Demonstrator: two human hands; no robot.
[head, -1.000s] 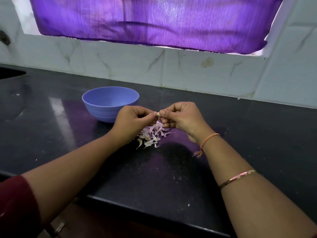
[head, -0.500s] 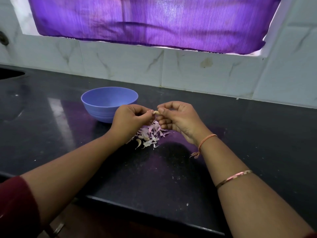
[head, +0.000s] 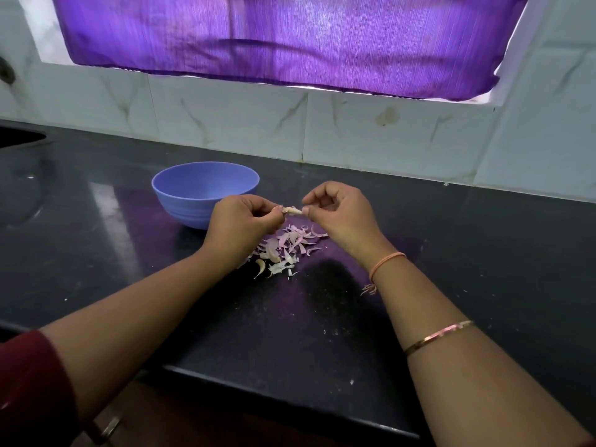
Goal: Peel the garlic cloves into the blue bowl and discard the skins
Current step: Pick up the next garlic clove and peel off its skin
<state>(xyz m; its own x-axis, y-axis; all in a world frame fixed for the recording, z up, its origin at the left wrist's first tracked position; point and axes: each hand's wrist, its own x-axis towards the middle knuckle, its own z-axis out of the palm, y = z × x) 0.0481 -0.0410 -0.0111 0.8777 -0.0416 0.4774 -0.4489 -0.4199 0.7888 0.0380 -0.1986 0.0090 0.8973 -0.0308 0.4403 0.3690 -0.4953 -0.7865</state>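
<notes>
Black stone countertop (head: 483, 253) under a window with a purple curtain (head: 290, 43), pale marbled tiles behind. The person has one garlic clove (head: 293, 210) held up in the air between both hands, right over the loose pile of skins (head: 283, 250) lying on the counter. The clove's long axis runs pretty much left to right and about level. The left hand (head: 240, 221) pinches its left end and the right hand (head: 342, 214) pinches the right end with thumb and forefinger, other fingers curled in. It's too small to say how much skin is on it. The blue bowl (head: 180, 208) sits just behind and to the left of the left hand, so that's clearly the nearer hand. The drop is probably a short hop back and left from there, while any peel from the right hand could fall straight down onto the pile.
</notes>
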